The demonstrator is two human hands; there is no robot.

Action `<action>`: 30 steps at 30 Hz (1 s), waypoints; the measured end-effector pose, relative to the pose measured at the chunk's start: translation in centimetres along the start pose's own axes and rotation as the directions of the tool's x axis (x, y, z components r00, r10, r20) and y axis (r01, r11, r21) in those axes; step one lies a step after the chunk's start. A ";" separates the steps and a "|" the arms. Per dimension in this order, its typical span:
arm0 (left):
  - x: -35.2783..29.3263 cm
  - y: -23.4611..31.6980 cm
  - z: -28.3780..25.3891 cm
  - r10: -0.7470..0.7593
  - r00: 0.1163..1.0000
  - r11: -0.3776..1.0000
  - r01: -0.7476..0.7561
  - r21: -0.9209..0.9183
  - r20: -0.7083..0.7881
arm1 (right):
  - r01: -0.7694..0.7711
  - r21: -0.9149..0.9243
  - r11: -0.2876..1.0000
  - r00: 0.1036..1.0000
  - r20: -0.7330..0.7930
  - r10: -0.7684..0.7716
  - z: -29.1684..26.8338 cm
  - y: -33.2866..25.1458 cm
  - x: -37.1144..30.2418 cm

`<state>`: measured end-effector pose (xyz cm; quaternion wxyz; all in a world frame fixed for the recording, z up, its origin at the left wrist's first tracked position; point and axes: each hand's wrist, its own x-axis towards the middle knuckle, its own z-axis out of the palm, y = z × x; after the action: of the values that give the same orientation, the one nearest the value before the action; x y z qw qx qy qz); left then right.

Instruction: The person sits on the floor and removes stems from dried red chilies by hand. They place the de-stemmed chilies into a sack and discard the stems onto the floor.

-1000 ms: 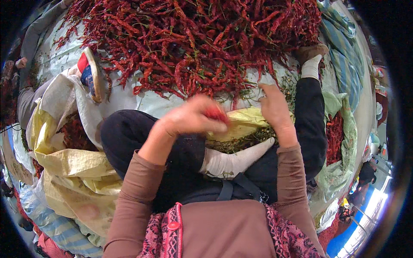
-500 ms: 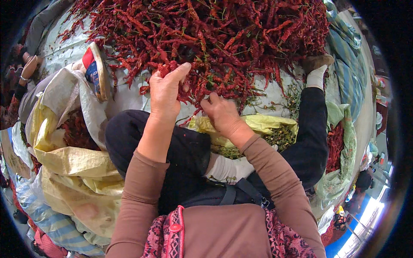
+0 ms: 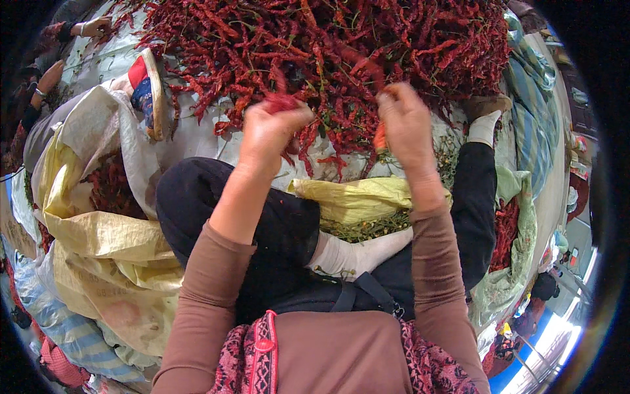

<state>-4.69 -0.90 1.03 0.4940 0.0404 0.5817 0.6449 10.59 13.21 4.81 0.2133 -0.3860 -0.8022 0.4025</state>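
A wide heap of wrinkled dried red chilies (image 3: 315, 46) with green stems spreads across the white sheet in front of me. My left hand (image 3: 270, 136) is closed around a small bunch of red chilies (image 3: 281, 101), which pokes out above the thumb. To its right, at the heap's near edge, my right hand (image 3: 408, 128) is blurred by motion. Its fingers are bent together, and a red chili (image 3: 379, 139) shows beside them. Below the hands, between my legs, lies a yellow sack (image 3: 357, 197) with green stems (image 3: 367, 226) in its opening.
At left, an open pale yellow sack (image 3: 125, 253) holds red chilies (image 3: 117, 190). On the right, a pale green sack (image 3: 522, 226) also contains chilies. Another person's shoe (image 3: 146, 98) rests at the heap's left edge, and other people's hands (image 3: 95, 27) show farther left.
My right hand has moved up and right from above the yellow sack to the heap's edge. My left hand has shifted slightly right and closed more, its thumb no longer extended.
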 end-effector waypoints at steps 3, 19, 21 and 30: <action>0.2 -4.0 1.5 -0.169 0.983 0.954 0.145 0.262 0.072 | -0.047 -0.158 0.986 0.995 0.077 0.060 2.0 4.9 -1.6; -0.8 -3.8 4.5 -0.052 0.961 0.999 0.052 0.007 0.271 | -0.388 0.336 0.858 0.922 0.150 0.358 1.4 1.2 -4.2; -0.4 -4.9 4.5 -0.001 0.963 1.000 0.000 0.002 0.270 | -0.295 0.333 0.896 0.955 0.084 0.284 1.8 1.4 -4.4; -0.9 -5.0 4.8 0.073 0.957 0.977 -0.012 -0.213 0.280 | -0.528 0.721 0.449 0.803 0.250 0.541 1.6 0.6 -4.4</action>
<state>1.73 1.11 -0.94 0.5604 0.0936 0.4321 0.7003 12.52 9.18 3.29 0.2239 -0.4941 -0.3907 0.7437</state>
